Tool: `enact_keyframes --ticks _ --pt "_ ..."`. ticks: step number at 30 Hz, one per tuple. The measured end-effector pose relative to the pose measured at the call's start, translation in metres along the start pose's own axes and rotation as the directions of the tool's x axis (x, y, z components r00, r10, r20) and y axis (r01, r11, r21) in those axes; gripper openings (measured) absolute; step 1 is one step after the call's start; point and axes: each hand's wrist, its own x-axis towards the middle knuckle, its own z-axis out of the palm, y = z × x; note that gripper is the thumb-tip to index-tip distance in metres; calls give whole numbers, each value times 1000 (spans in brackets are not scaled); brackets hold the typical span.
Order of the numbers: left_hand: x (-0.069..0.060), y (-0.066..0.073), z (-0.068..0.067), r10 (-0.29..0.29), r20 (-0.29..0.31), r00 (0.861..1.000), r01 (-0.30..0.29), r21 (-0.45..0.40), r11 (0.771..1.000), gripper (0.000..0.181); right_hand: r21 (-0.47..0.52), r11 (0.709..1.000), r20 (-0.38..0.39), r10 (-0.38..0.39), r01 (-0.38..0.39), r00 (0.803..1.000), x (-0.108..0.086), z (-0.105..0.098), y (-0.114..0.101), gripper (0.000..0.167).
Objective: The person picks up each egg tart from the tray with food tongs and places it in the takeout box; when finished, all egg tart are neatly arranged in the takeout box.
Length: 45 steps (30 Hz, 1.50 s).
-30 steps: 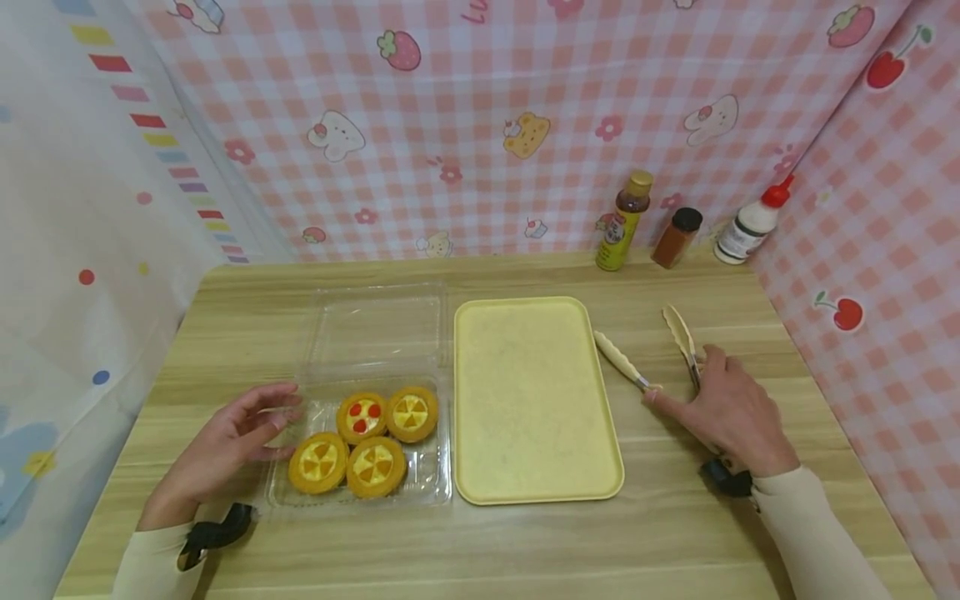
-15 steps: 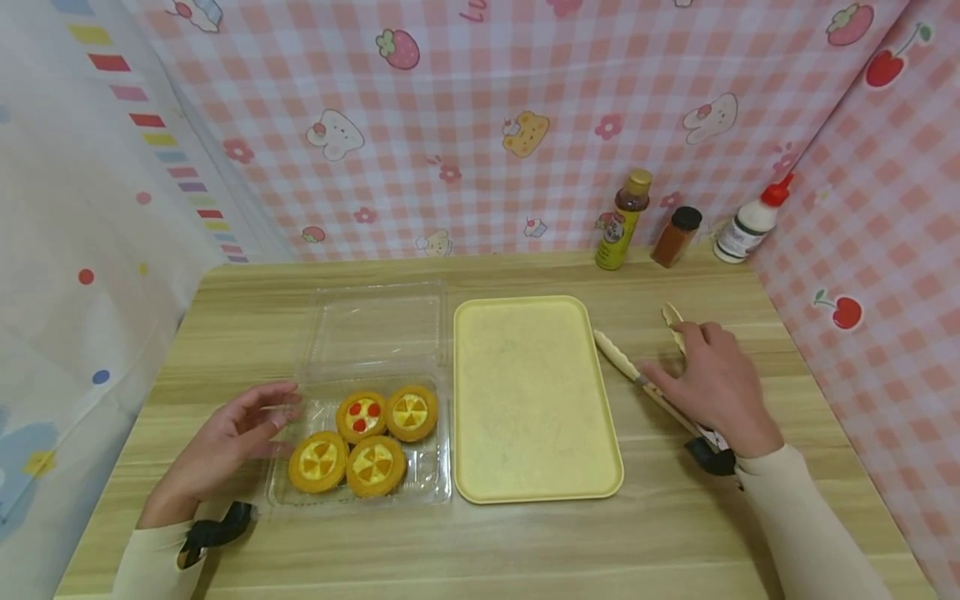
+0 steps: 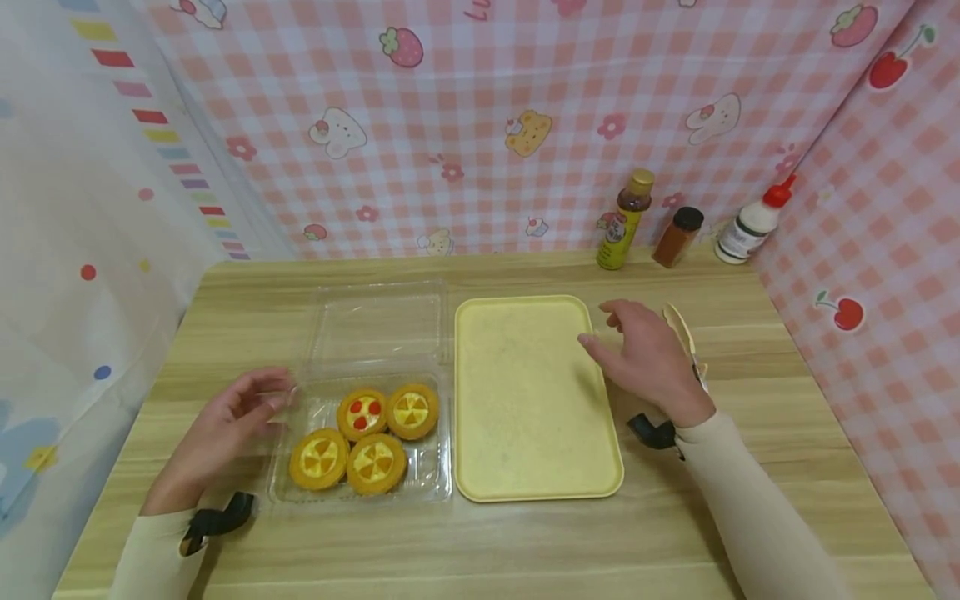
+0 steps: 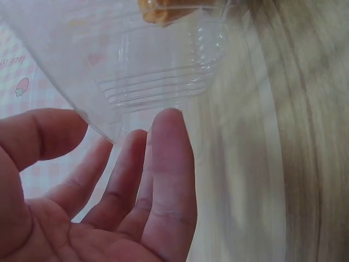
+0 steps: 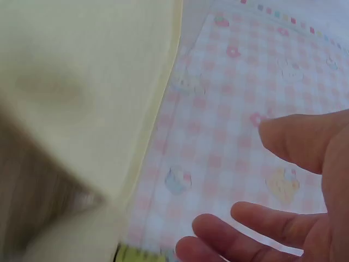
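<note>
My left hand (image 3: 228, 429) is at the left edge of the clear plastic clamshell box (image 3: 429, 475), fingers loosely bent. In the left wrist view, the box edge (image 4: 57, 95) passes between thumb and fingers without a clear pinch. Several tarts lie in the box: one with red pieces (image 3: 362, 415), others with yellow wedges, such as the front-left tart (image 3: 319, 459). Holding nothing, my right hand (image 3: 648, 354) hovers by the right edge of the pale yellow tray (image 3: 532, 400), thumb and fingers apart. Tongs (image 3: 681, 333) lie on the table, mostly hidden behind that hand and wrist.
At the back right stand a yellow-labelled bottle (image 3: 622, 225), a black-capped jar (image 3: 677, 239) and a red-tipped white bottle (image 3: 752, 223). Behind them hangs a pink checked cloth (image 3: 465, 125). The box's lid (image 3: 378, 325) lies folded back on the wooden table (image 3: 480, 550).
My right hand has come away from the tongs and moved left to the tray's right edge. My left hand has shifted slightly up and left beside the box.
</note>
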Motion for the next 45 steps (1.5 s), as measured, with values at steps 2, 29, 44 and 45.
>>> enact_keyframes --ticks 2,29,44,45 --pt "2 0 0 6 -18 1000 -6 5 1000 53 25 1000 9 -20 19 1000 7 9 -7 60" --pt "35 -17 -11 -69 132 989 136 -607 783 34 439 898 406 -160 -38 900 54 100 -106 70" --pt "37 -27 -11 18 192 981 137 -763 632 41 690 627 490 -36 -362 871 50 128 -128 69" --pt "37 -27 -11 19 187 982 134 -765 630 41 700 616 486 -38 -363 873 50 128 -128 69"
